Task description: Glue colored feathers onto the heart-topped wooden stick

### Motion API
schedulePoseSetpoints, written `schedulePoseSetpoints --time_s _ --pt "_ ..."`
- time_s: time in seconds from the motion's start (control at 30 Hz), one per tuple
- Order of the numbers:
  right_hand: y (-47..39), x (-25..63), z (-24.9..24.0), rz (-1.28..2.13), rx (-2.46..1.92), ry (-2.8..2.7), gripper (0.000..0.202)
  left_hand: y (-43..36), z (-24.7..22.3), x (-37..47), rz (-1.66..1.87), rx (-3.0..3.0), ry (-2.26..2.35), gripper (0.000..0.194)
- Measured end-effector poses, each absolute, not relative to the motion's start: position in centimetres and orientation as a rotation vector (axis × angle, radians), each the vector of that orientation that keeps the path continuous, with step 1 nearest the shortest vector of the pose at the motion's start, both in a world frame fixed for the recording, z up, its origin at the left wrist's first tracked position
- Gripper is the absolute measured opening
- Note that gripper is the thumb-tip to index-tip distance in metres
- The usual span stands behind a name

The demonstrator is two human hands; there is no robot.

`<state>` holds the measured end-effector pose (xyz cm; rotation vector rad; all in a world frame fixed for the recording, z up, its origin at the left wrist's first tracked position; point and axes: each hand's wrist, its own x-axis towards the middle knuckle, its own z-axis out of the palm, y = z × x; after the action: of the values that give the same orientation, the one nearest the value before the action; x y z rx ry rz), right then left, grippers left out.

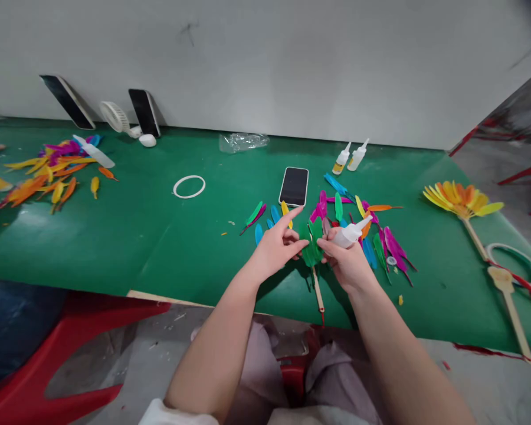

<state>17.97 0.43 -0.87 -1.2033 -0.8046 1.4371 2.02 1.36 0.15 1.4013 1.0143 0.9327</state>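
A small fan of green feathers (311, 252) on a pale wooden handle (318, 290) lies between my hands near the table's front edge. My left hand (274, 247) is at its left side, thumb against the feathers, index finger stretched out and the other fingers curled. My right hand (348, 260) grips a white glue bottle (350, 234), its nozzle pointing up to the right. The thumb and fingertip of that hand also touch the fan's right edge. Loose coloured feathers (393, 243) lie just beyond and right of my hands.
A phone (294, 186) lies ahead on the green table (133, 236). Two glue bottles (349, 158) stand behind it. A finished yellow feather fan (464, 200), a bare fan handle (508, 289) and white rings (189, 186) lie around. More feathers (55, 177) are heaped left.
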Motion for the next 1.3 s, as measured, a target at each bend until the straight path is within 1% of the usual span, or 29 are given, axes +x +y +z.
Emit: schedulePoseSetpoints --time_s 0.4,0.8,1.3 --pt "0.19 18.10 -0.73 1.468 -1.175 -0.747 0.034 1.31 0.15 2.29 0.935 1.365 0.991 0.068" --pt "0.05 18.00 -0.75 1.469 -1.186 -0.736 0.036 1.34 0.10 2.23 0.926 1.370 1.006 0.070" --pt "0.05 18.05 -0.75 1.462 -1.186 -0.710 0.033 1.28 0.23 2.21 0.915 1.370 1.035 0.070"
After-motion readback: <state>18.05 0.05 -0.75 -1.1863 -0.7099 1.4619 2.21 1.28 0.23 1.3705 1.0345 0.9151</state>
